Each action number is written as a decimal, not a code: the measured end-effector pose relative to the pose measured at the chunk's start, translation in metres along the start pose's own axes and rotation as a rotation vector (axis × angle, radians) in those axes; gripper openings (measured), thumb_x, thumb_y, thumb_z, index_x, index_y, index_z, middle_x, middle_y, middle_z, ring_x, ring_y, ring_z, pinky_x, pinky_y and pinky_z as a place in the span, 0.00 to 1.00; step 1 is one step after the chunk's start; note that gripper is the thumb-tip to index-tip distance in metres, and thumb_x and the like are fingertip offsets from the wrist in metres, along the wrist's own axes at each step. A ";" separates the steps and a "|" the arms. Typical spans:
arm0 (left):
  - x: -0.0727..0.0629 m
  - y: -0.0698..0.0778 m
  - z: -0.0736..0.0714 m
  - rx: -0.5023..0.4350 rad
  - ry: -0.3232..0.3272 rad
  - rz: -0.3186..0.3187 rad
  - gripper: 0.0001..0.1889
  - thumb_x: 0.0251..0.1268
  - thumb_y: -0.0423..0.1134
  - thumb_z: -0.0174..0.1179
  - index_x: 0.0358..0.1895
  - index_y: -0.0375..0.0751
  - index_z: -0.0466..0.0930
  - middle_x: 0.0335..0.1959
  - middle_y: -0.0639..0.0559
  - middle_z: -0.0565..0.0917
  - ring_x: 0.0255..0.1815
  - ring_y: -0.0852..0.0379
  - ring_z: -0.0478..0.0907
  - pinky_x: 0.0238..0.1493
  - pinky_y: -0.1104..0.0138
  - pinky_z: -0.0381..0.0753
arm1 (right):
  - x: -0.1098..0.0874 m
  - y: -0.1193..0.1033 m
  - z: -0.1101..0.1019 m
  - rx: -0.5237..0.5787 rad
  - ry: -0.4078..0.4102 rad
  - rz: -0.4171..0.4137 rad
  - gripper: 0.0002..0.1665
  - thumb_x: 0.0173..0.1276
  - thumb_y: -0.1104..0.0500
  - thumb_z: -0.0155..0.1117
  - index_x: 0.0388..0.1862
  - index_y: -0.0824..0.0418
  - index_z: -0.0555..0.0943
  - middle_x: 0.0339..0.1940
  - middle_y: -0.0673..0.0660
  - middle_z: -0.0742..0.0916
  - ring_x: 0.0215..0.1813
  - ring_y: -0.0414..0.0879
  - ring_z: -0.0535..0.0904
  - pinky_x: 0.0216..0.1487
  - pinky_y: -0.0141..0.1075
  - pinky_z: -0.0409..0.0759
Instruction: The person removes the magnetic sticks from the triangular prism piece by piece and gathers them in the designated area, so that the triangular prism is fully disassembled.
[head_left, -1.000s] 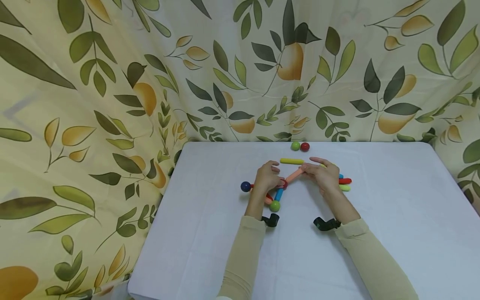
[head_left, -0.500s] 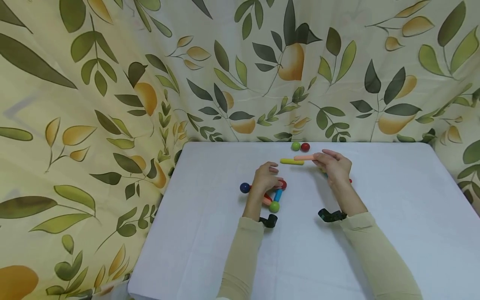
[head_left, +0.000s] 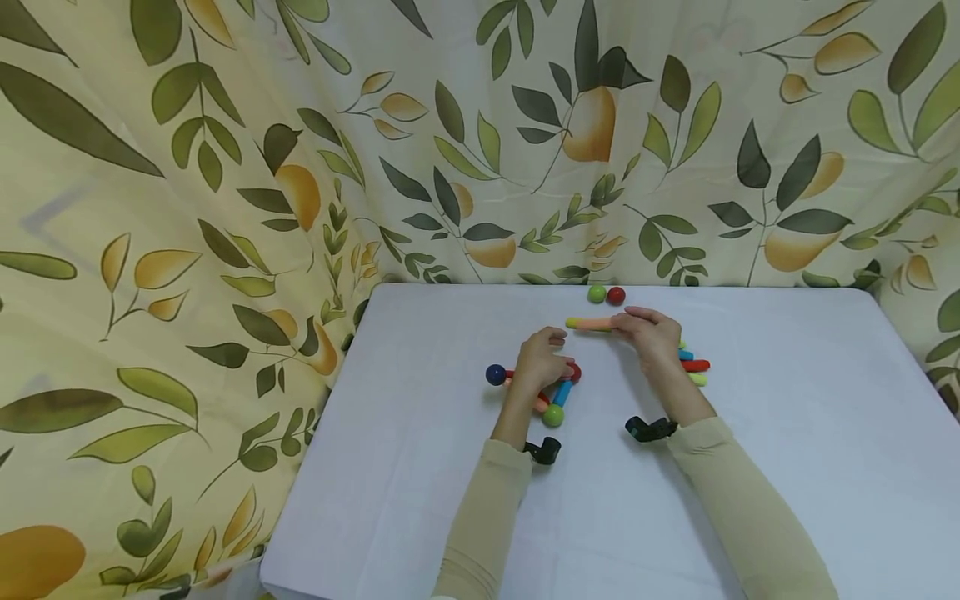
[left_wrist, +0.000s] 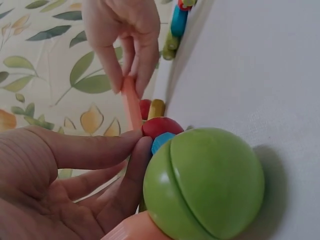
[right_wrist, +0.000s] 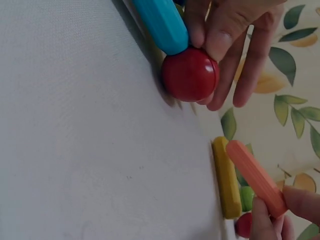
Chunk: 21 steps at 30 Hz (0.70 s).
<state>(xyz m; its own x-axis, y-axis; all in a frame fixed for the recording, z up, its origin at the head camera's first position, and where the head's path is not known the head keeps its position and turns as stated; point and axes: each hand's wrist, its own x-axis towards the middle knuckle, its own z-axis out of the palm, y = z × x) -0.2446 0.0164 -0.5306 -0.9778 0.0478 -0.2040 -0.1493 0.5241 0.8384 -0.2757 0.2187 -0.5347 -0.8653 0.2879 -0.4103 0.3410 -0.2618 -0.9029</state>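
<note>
My left hand (head_left: 542,360) pinches a glossy red ball (right_wrist: 189,75) between thumb and fingers. That ball joins a blue stick (right_wrist: 161,24), whose other end meets a green ball (left_wrist: 205,184). Red and orange sticks and a dark blue ball (head_left: 495,375) belong to the same low structure, partly hidden under the left hand. My right hand (head_left: 651,337) holds a ribbed orange stick (right_wrist: 256,176) by one end, raised off the table. Its free end points left, apart from the red ball, and overlaps a yellow stick (right_wrist: 226,179) lying behind.
Loose green (head_left: 596,293) and red (head_left: 616,296) balls lie at the table's back edge. Right of the right hand are several loose sticks, among them a red stick (head_left: 696,366). A leaf-patterned curtain (head_left: 480,150) hangs behind the white table (head_left: 420,500).
The orange stick, at the red ball a second ago, came away up and right with my right hand. Since then that hand has shifted slightly left. My left hand stays at the red ball.
</note>
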 end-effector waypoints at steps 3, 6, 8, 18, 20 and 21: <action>0.000 0.000 0.000 -0.011 -0.007 -0.003 0.32 0.53 0.23 0.77 0.63 0.47 0.83 0.59 0.52 0.86 0.55 0.52 0.83 0.45 0.67 0.86 | 0.004 0.003 0.003 -0.013 0.008 0.019 0.33 0.68 0.64 0.75 0.72 0.63 0.77 0.52 0.52 0.84 0.53 0.43 0.85 0.62 0.37 0.81; 0.000 0.000 0.001 -0.005 -0.004 -0.015 0.31 0.52 0.24 0.77 0.62 0.48 0.83 0.58 0.52 0.87 0.55 0.52 0.83 0.49 0.64 0.86 | 0.007 0.006 0.007 -0.013 0.020 0.038 0.34 0.67 0.64 0.76 0.72 0.61 0.78 0.51 0.52 0.85 0.53 0.42 0.85 0.62 0.37 0.81; 0.000 0.001 0.001 -0.014 -0.004 -0.029 0.31 0.52 0.24 0.77 0.61 0.48 0.84 0.58 0.52 0.86 0.52 0.53 0.84 0.50 0.63 0.87 | 0.009 0.009 0.008 -0.014 0.015 0.043 0.34 0.67 0.65 0.76 0.72 0.62 0.77 0.50 0.51 0.85 0.51 0.41 0.85 0.62 0.37 0.82; -0.005 0.001 -0.006 -0.137 -0.049 -0.008 0.32 0.57 0.20 0.72 0.65 0.46 0.82 0.64 0.48 0.83 0.40 0.62 0.87 0.40 0.68 0.87 | 0.010 0.016 0.013 -0.221 0.104 -0.041 0.33 0.59 0.63 0.83 0.64 0.61 0.84 0.33 0.42 0.87 0.44 0.35 0.84 0.46 0.24 0.84; -0.007 0.002 -0.010 -0.165 -0.060 -0.001 0.31 0.59 0.21 0.71 0.66 0.46 0.81 0.63 0.46 0.83 0.42 0.62 0.88 0.41 0.68 0.87 | 0.010 0.016 0.012 -0.260 0.116 -0.045 0.33 0.59 0.61 0.84 0.64 0.59 0.84 0.35 0.42 0.87 0.44 0.34 0.84 0.46 0.24 0.83; -0.008 0.003 -0.012 -0.187 -0.066 0.000 0.30 0.60 0.21 0.71 0.66 0.46 0.81 0.61 0.46 0.84 0.42 0.61 0.88 0.42 0.67 0.88 | 0.010 0.015 0.012 -0.269 0.115 -0.037 0.33 0.60 0.60 0.83 0.64 0.59 0.84 0.37 0.42 0.87 0.45 0.35 0.83 0.46 0.25 0.83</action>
<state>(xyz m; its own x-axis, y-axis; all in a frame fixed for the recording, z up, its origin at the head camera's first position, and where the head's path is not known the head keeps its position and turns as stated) -0.2392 0.0072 -0.5204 -0.9669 0.1071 -0.2316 -0.1799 0.3573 0.9165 -0.2835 0.2068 -0.5507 -0.8367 0.3993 -0.3748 0.4086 -0.0004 -0.9127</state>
